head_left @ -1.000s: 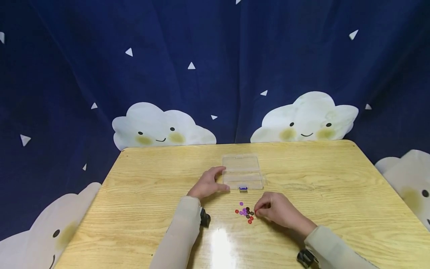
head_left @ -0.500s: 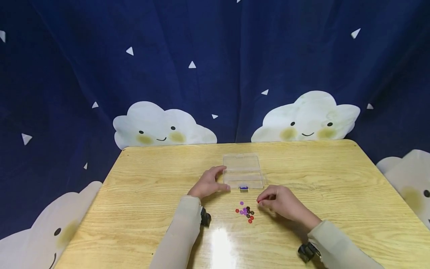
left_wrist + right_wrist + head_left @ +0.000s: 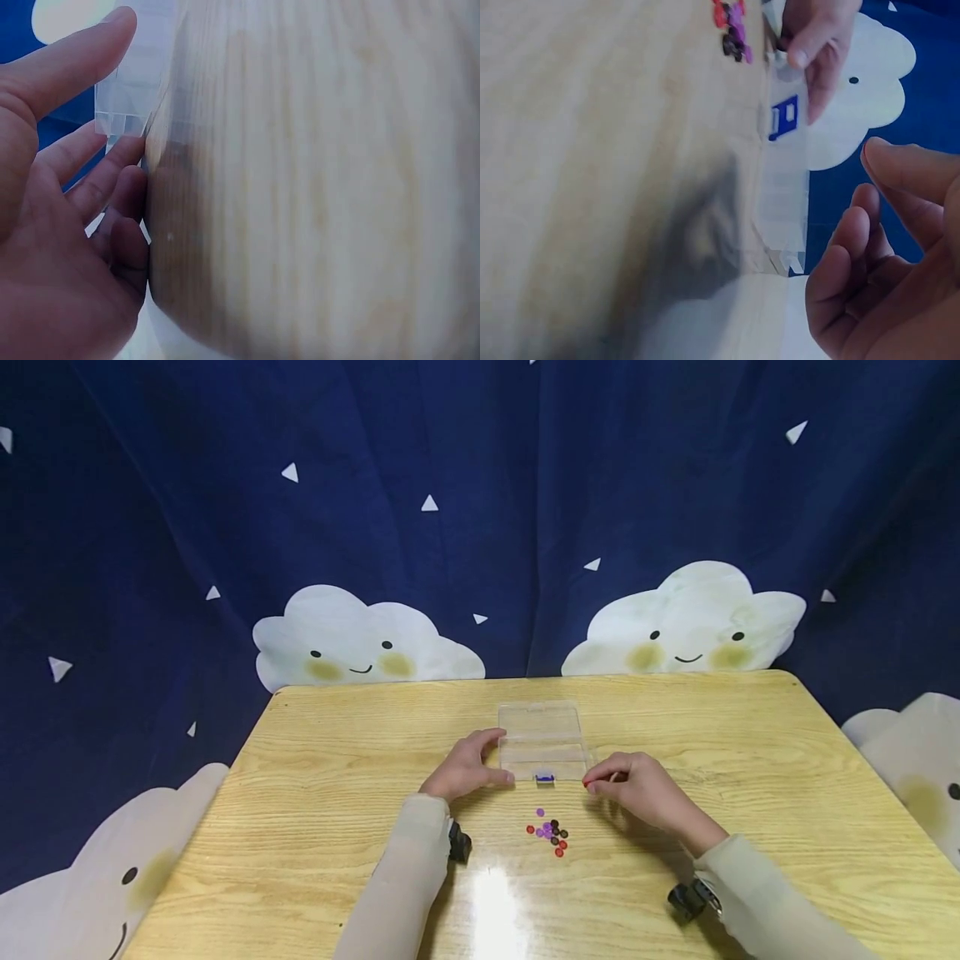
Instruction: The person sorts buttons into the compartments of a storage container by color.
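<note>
A clear plastic box (image 3: 542,720) lies with its lid folded back, a blue latch (image 3: 544,779) on its front edge. My left hand (image 3: 463,768) grips its left end, thumb at the front corner and index finger towards the back. Between thumb and index finger, my right hand (image 3: 641,789) pinches a small red disc (image 3: 587,783) right by the box's front right corner. Only a sliver of red shows in the right wrist view, at the thumb (image 3: 911,169). Closer to me lie several small purple discs (image 3: 547,831), black discs (image 3: 555,841) and red discs (image 3: 559,852).
The wooden table (image 3: 337,735) reaches back to a dark blue curtain (image 3: 450,427) printed with white clouds (image 3: 360,639). Light glares off the tabletop near the front. Each wrist carries a small black camera, such as the one on the right (image 3: 686,902).
My right hand has moved away from me and slightly right, from beside the loose discs to the box's corner, carrying the red disc. The left hand stays at the box.
</note>
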{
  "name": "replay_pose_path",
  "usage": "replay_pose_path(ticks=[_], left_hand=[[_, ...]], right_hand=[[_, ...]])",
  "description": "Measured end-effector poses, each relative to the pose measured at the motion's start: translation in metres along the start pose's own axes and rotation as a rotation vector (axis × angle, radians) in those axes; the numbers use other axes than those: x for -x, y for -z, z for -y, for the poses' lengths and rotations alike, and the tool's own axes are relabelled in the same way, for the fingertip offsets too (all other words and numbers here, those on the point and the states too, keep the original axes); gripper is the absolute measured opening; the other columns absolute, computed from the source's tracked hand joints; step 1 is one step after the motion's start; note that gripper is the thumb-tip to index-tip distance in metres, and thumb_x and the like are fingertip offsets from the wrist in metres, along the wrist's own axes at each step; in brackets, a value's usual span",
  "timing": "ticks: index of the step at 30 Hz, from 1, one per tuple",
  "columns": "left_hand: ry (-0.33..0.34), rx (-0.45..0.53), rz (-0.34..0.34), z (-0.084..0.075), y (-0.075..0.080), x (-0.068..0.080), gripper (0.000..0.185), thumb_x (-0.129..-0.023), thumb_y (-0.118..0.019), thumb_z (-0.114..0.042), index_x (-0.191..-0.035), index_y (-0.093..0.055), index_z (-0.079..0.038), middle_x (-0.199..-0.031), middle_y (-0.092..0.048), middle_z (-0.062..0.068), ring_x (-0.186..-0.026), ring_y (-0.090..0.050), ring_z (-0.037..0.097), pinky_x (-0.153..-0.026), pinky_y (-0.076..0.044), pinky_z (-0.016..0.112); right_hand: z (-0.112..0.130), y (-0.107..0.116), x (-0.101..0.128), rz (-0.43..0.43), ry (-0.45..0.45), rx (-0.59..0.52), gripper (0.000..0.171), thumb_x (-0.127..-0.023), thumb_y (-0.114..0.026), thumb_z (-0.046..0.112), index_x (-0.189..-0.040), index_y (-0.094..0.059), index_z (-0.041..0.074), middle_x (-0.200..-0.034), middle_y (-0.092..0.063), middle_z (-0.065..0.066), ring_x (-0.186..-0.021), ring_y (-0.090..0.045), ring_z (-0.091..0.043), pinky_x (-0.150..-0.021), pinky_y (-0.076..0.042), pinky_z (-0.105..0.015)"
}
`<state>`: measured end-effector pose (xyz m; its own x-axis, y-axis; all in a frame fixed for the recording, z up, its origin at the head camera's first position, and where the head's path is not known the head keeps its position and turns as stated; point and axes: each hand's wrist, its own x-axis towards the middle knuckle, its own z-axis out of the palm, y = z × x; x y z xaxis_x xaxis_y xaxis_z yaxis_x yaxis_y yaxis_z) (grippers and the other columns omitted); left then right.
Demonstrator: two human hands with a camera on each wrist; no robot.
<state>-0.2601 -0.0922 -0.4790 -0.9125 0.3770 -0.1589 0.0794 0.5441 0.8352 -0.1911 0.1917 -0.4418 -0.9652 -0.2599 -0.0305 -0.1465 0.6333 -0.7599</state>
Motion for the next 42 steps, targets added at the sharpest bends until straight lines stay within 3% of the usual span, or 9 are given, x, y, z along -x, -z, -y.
replay_pose_path(ticks=[17, 23, 30, 42], left_hand=[[0.008, -0.016, -0.005, -0.004, 0.000, -0.002, 0.081, -0.079, -0.084, -0.022, -0.150, -0.044, -0.019, -0.151, -0.047, 0.010, -0.135, -0.047, 0.029, -0.113, -0.039, 0.046], [-0.001, -0.011, -0.012, -0.003, 0.000, -0.005, 0.081, -0.078, -0.085, -0.021, -0.149, -0.045, -0.018, -0.149, -0.049, 0.011, -0.131, -0.048, 0.029, -0.112, -0.040, 0.047], [0.028, -0.011, -0.007, -0.001, -0.004, -0.001, 0.081, -0.078, -0.085, -0.023, -0.149, -0.046, -0.020, -0.150, -0.048, 0.009, -0.132, -0.048, 0.028, -0.113, -0.039, 0.047], [0.022, -0.005, -0.015, 0.000, -0.001, 0.000, 0.081, -0.078, -0.085, -0.023, -0.149, -0.045, -0.019, -0.151, -0.048, 0.010, -0.138, -0.045, 0.030, -0.115, -0.037, 0.048]], right_hand=[[0.005, 0.010, -0.015, -0.003, -0.060, -0.076, 0.019, -0.089, -0.071, 0.017, -0.104, -0.077, 0.005, -0.100, -0.074, -0.009, -0.076, -0.062, -0.023, -0.061, -0.048, -0.026], [0.004, 0.012, -0.020, -0.016, -0.054, -0.051, 0.018, -0.090, -0.070, 0.017, -0.104, -0.077, 0.007, -0.101, -0.074, -0.009, -0.078, -0.062, -0.025, -0.061, -0.047, -0.026], [0.001, 0.011, -0.020, -0.045, 0.006, -0.022, 0.015, -0.089, -0.072, 0.015, -0.101, -0.078, 0.008, -0.098, -0.074, -0.006, -0.075, -0.056, -0.015, -0.062, -0.047, -0.024], [-0.003, 0.006, -0.034, -0.085, 0.132, -0.030, 0.012, -0.089, -0.074, 0.016, -0.098, -0.079, 0.012, -0.093, -0.071, -0.001, -0.074, -0.057, -0.012, -0.064, -0.048, -0.023]])
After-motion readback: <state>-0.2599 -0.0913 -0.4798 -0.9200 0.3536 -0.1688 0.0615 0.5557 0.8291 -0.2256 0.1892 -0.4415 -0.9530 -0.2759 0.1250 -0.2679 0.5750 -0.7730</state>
